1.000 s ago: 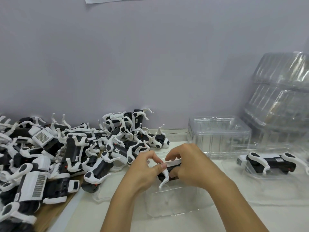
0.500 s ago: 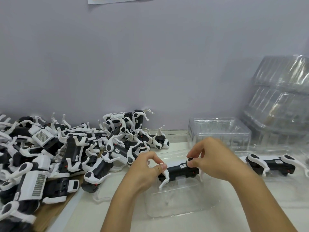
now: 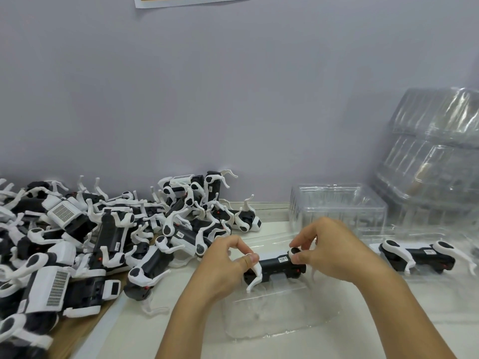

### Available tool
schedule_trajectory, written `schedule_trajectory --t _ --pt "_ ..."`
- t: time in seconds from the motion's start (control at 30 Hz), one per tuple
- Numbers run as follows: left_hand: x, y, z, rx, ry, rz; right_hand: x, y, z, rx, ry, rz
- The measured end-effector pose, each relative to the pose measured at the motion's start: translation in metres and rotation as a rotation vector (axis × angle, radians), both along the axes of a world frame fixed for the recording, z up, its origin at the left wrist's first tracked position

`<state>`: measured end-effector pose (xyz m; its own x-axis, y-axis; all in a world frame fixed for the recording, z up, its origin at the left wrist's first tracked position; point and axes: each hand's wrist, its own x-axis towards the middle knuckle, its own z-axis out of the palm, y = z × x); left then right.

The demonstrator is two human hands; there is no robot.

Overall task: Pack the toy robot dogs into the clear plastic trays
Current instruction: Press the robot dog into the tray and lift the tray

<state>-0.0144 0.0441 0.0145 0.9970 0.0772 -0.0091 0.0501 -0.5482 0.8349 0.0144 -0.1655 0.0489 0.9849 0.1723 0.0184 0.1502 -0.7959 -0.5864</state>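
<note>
Both hands pinched one dog end to end: left hand had thumb and fingers clamped on the left-end white leg, right hand pinched the right-end hip joint. Dog was level, held just above a clear tray on the white table. Second dog lay in a tray to the right. Empty tray sat behind the hands, tray stack far right. Dog pile filled the left side.
</note>
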Motion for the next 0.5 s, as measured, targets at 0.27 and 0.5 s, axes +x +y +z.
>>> schedule_trajectory --t 0.27,0.5 --pt "0.003 -0.001 -0.004 -0.009 -0.034 0.012 0.002 0.005 -0.009 -0.026 0.01 0.001" --pt "0.004 0.001 -0.004 -0.049 -0.082 0.018 0.004 -0.004 -0.006 0.04 0.02 0.041"
